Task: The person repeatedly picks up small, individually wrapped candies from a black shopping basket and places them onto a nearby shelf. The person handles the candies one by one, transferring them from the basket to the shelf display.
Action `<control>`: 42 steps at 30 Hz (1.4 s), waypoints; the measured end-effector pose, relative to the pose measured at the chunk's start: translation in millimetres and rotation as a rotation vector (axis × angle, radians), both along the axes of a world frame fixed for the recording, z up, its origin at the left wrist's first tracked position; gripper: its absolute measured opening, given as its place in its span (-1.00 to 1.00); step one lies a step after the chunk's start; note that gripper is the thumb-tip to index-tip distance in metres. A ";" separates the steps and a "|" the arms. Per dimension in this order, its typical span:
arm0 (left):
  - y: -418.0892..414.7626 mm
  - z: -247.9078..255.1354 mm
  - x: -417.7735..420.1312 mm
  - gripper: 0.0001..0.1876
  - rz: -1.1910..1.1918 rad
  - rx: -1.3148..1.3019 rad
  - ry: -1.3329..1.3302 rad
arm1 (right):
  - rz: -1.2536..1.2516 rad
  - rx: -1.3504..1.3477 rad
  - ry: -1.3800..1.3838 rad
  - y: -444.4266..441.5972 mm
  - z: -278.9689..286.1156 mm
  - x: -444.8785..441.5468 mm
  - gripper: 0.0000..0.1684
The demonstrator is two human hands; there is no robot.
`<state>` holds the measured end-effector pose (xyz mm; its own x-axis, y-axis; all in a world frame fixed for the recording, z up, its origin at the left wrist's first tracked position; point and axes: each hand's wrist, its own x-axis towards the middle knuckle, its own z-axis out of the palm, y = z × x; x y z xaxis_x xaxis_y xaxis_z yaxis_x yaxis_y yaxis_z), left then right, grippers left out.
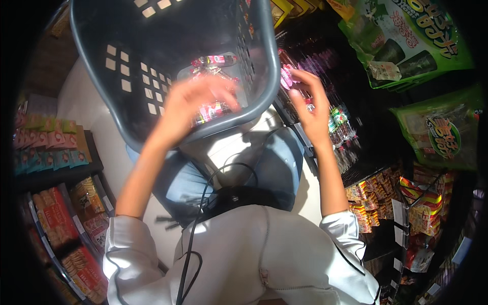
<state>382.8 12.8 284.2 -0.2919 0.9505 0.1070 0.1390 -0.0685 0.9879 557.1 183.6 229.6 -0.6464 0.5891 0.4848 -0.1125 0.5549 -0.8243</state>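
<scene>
A dark grey plastic basket (244,118) with square holes stands before me. My left hand (198,95) is inside its near part, blurred, fingers apart with nothing visible between them. Below and beyond it lie several small packaged snacks, among them a dark one with a pink label (217,60) and another pink-labelled pack (210,112). Just right of the basket rim, my right hand (314,99) pinches a pink-wrapped snack pack (286,76) between thumb and fingers, at a dark shelf (301,133) holding rows of similar packs. The far end of the basket is cut off.
Green snack bags (411,49) hang at upper right, with red and yellow packets (366,194) below. Left shelves carry small pastel packets (49,133) and red biscuit packs (57,213). A black cable (196,225) loops over my lap.
</scene>
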 end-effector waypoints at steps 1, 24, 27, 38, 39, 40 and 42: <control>0.8 4.8 -22.0 -0.74 0.199 -0.040 -0.044 | 0.101 -0.004 0.004 -17.7 19.4 -16.0 -0.71; 110.3 -310.3 -156.9 -0.65 -0.029 -0.356 0.873 | 0.515 0.290 -0.628 -84.1 25.1 -65.4 -0.84; 121.6 -331.9 -158.0 -0.64 -0.172 -0.412 1.056 | 0.529 0.336 -0.630 -83.5 25.9 -65.6 -0.84; 146.7 -339.5 -162.2 -0.60 -0.411 -0.648 1.260 | 0.540 0.360 -0.715 -81.6 28.0 -69.8 -0.83; 146.3 -339.5 -162.7 -0.59 -0.399 -0.608 1.246 | 0.535 0.351 -0.703 -80.8 28.6 -70.3 -0.84; 144.5 -339.6 -163.1 -0.59 -0.387 -0.570 1.231 | 0.538 0.343 -0.693 -80.0 29.2 -70.6 -0.85; 141.0 -329.4 -172.1 -0.55 -0.359 -0.476 1.175 | 0.538 0.326 -0.656 -77.7 30.3 -73.0 -0.86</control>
